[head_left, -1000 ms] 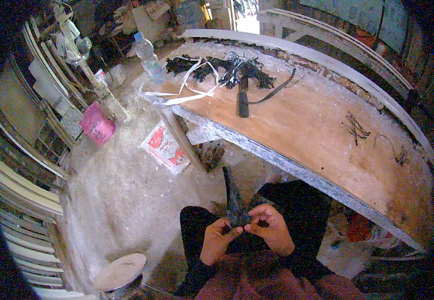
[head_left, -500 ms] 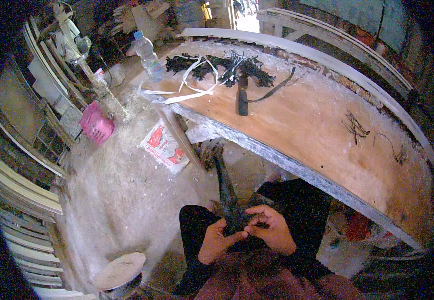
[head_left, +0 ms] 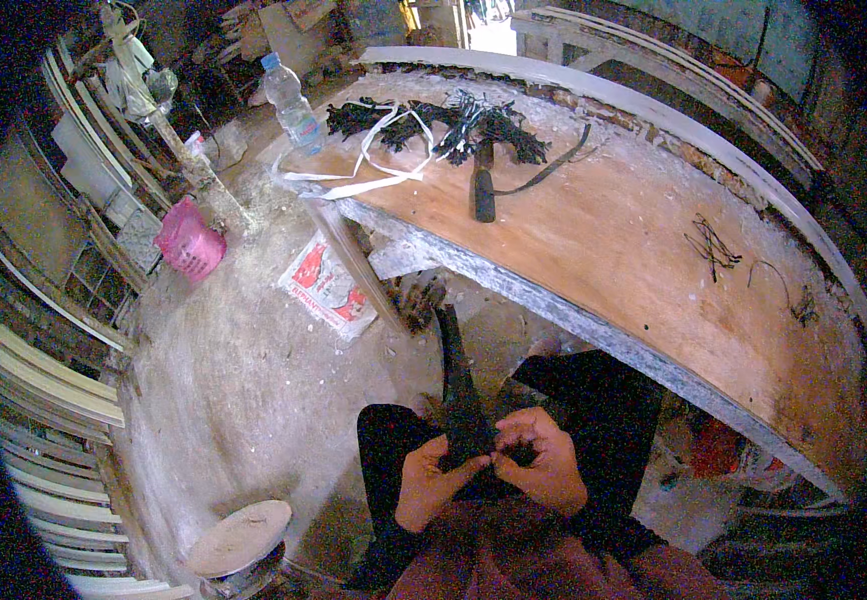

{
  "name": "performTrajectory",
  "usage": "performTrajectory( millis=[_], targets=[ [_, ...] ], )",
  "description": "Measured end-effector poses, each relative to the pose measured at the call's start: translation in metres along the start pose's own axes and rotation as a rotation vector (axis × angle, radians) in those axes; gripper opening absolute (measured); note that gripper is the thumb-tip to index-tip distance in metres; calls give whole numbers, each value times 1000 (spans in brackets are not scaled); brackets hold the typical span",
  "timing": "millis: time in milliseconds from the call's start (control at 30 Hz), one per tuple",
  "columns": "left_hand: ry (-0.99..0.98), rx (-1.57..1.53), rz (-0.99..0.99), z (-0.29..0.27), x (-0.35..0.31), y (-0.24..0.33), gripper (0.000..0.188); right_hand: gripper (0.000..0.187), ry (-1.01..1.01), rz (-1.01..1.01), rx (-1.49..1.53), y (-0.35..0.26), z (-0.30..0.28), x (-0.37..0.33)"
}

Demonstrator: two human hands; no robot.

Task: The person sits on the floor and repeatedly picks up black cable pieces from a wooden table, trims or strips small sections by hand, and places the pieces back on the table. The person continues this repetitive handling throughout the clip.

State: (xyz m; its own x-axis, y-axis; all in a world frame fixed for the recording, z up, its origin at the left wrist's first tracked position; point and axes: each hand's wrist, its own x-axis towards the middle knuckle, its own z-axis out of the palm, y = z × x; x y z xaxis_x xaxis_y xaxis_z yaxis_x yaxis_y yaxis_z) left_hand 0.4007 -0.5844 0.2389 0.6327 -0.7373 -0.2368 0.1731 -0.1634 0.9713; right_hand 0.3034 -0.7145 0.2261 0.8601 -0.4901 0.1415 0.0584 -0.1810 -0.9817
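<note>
A long black piece of flexible-looking material (head_left: 464,395) hangs from my lap area down toward the floor, wider at my hands and narrower at its far end. Gripping its near end from the left is my left hand (head_left: 435,485), thumb pressed toward the middle. My right hand (head_left: 544,470) pinches at the same edge, its thumb and forefinger meeting close to the left thumb. What lies between those fingertips is too small to make out. Both hands rest above my dark-clothed legs (head_left: 594,400).
A curved wooden table (head_left: 574,250) carries black tufted bundles (head_left: 404,130), a white strap (head_left: 359,188), a dark-handled tool (head_left: 484,200) and thin black strands (head_left: 714,250). A plastic bottle (head_left: 292,100), pink bucket (head_left: 192,240), printed sack (head_left: 329,290) and round stool (head_left: 241,538) stand or lie leftward.
The black piece's far end has swung slightly right. My hands stay together at its near end, with small finger movements. The whole view has shifted a little.
</note>
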Motion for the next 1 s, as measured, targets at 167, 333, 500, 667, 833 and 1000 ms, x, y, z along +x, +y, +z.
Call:
performTrajectory(
  millis=[167,333,500,667,833,1000],
  targets=[
    [-24,-13,31,0,0,-6,22,40,6,-38,-112,-4,-1,0],
    [-87,11,159,-3,4,-17,21,33,33,5,-135,-9,0,-2],
    [-154,232,196,-8,4,-18,19,23,40,6,-197,-19,-1,-3],
    [-132,209,166,-7,6,-13,21,24,12,21,-148,-16,-7,1],
    [-131,-80,57,-5,-2,-9,23,25,-26,115,21,-5,-8,-1],
    [-190,-228,59,-17,-9,-16,26,23,-65,78,-213,1,-14,3]
  ],
)
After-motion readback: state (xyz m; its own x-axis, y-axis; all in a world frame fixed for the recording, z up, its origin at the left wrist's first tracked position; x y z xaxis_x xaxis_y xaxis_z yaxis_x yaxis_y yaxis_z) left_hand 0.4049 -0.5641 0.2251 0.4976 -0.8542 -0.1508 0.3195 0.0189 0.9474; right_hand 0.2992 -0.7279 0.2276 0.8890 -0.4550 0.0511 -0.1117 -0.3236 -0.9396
